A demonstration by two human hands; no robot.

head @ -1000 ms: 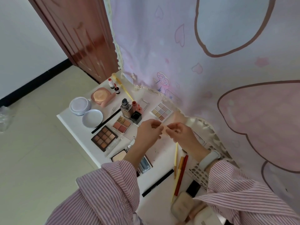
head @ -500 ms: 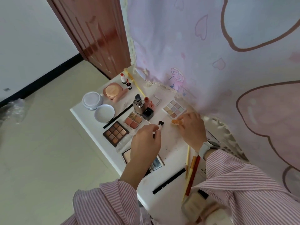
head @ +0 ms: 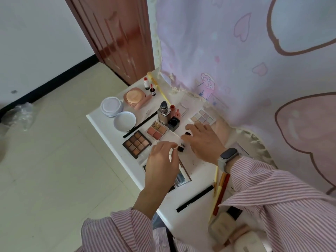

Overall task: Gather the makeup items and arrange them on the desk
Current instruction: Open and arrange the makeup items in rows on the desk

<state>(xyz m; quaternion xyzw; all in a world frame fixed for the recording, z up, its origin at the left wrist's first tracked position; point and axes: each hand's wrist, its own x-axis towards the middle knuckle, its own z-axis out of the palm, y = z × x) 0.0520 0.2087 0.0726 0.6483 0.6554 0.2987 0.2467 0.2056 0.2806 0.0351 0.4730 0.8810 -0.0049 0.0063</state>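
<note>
On the white desk (head: 101, 129), my left hand (head: 161, 161) hovers with curled fingers, its thumb and forefinger pinching the end of a small dark tube (head: 181, 147) that lies on the desk. My right hand (head: 202, 141) is palm down just beyond it, pinching a small black cap (head: 187, 133) between thumb and forefinger. Around them sit a brown eyeshadow palette (head: 136, 144), a pink blush quad (head: 156, 130), a pastel palette (head: 202, 116) and a foundation bottle (head: 164, 113). A mirrored compact (head: 181, 179) is partly hidden under my left hand.
At the far left are a white round compact (head: 111, 106), its lid (head: 125, 120) and a peach cushion compact (head: 135, 96). Black pencils (head: 195, 199), red and yellow pencils (head: 221, 190) and a beige bottle (head: 221, 226) lie nearer me. A pink curtain (head: 236, 60) hangs along the desk's right side.
My hands parted in front of me and came down to the desk. The left brought the small dark tube down; the right moved left, and its orange piece is out of sight.
</note>
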